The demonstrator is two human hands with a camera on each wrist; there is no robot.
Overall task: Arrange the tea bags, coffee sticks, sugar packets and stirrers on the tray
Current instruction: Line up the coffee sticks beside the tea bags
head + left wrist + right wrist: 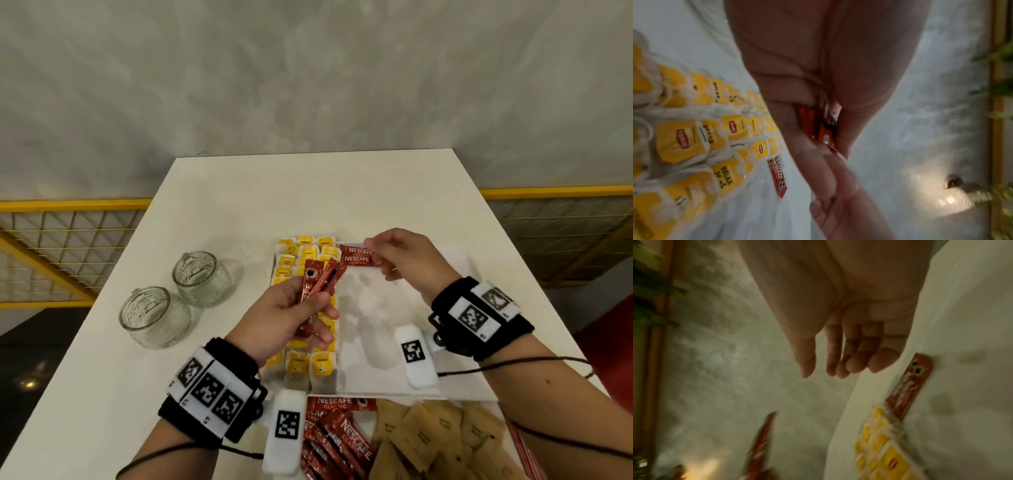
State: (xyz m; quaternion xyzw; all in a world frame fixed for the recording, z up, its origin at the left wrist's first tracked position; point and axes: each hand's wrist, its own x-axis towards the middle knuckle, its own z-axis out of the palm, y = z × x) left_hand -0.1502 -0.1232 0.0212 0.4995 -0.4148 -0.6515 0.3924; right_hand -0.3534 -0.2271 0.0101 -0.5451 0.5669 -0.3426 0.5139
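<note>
Tea bags: yellow-tagged paper tea bags (301,260) fill the white tray's (376,383) left columns; done, I judge.
Left hand (291,318): grips spare red coffee sticks (317,284).
Laid sticks: two red coffee sachets (358,256) at the far edge.
Right hand (400,255): fingers relaxed, just right of them.
Left: brown sugar packets (442,435), stirrers.

Yellow-tagged tea bags (301,260) are laid in overlapping rows along the left side of the white tray (376,342). Two red coffee sticks (358,256) lie flat at its far edge, side by side. More sticks (337,442) and brown sugar packets (442,442) are heaped near the tray's front.
</note>
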